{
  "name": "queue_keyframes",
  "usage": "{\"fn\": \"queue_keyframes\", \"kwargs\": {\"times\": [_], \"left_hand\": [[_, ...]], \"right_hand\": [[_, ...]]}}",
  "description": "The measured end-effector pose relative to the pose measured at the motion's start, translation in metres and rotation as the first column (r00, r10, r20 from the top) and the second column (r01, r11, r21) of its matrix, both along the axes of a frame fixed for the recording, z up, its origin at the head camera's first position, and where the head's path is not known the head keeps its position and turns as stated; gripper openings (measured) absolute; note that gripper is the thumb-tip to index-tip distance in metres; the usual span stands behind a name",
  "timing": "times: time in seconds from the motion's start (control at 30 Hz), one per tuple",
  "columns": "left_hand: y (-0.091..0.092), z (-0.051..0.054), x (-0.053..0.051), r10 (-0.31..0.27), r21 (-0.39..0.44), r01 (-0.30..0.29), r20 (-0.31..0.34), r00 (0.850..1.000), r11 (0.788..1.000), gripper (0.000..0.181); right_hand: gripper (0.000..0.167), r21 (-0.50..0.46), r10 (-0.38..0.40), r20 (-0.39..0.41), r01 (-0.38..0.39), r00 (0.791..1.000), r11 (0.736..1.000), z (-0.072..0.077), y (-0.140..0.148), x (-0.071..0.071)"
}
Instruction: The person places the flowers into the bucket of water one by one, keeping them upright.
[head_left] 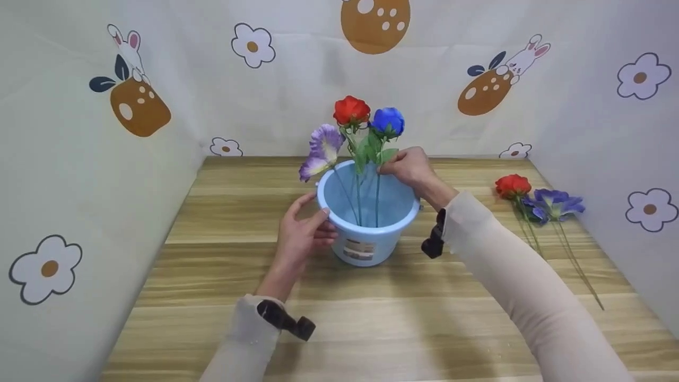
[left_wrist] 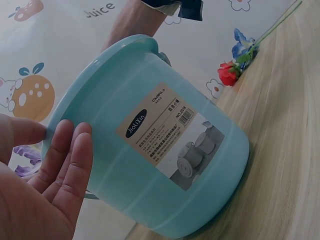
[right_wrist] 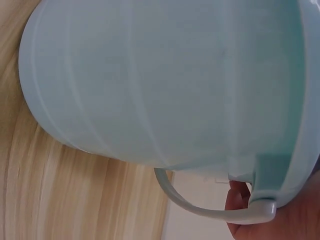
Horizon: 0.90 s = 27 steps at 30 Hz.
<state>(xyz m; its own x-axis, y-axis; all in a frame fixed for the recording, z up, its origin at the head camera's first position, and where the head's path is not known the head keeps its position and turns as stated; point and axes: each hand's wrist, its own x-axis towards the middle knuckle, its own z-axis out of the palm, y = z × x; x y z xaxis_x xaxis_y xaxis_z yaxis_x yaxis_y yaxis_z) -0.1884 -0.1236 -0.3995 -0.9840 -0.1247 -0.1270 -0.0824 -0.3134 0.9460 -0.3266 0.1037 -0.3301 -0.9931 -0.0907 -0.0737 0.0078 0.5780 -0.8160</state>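
A light blue plastic bucket [head_left: 366,246] with a paper label stands upright on the table. Inside it are the stems of a purple-and-white flower [head_left: 324,148], a red rose [head_left: 351,110] and a blue rose [head_left: 389,121]. My right hand [head_left: 412,168] pinches the blue rose's stem above the rim, near its green leaves. My left hand [head_left: 303,228] rests against the left side of the bucket, thumb at the rim, its fingers loosely bent along the outer wall. In the right wrist view, the bucket and its handle [right_wrist: 215,212] hide most of the right hand.
On the right of the wooden table [head_left: 223,276] lie another red rose [head_left: 513,185] and a violet-blue flower [head_left: 554,206], their long stems pointing toward the front. White cloth walls [head_left: 302,106] printed with flowers, rabbits and fruit stand at the back and both sides.
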Motion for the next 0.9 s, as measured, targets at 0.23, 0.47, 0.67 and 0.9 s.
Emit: {"fn": "queue_keyframes", "kwargs": {"times": [0.23, 0.47, 0.67, 0.9], "left_hand": [[0.0, 0.0, 0.0, -0.004, -0.006, 0.004, 0.013, 1.0, 1.0, 0.054], [0.0, 0.001, 0.0, 0.006, -0.017, -0.005, 0.017, 1.0, 1.0, 0.055], [0.0, 0.001, 0.0, -0.004, -0.022, 0.004, 0.008, 1.0, 1.0, 0.053], [0.0, 0.001, 0.001, -0.002, -0.019, 0.002, 0.005, 1.0, 1.0, 0.052]], "right_hand": [[0.026, -0.003, 0.002, -0.003, -0.002, 1.0, 1.0, 0.0, 0.005, 0.002], [0.028, -0.064, 0.007, 0.013, -0.006, 1.0, 0.998, 0.005, 0.018, 0.003], [0.027, -0.213, -0.011, 0.087, 0.029, 0.996, 0.977, 0.006, 0.04, 0.003], [0.024, -0.37, 0.01, 0.216, 0.072, 0.976, 0.926, 0.003, 0.074, 0.006]]}}
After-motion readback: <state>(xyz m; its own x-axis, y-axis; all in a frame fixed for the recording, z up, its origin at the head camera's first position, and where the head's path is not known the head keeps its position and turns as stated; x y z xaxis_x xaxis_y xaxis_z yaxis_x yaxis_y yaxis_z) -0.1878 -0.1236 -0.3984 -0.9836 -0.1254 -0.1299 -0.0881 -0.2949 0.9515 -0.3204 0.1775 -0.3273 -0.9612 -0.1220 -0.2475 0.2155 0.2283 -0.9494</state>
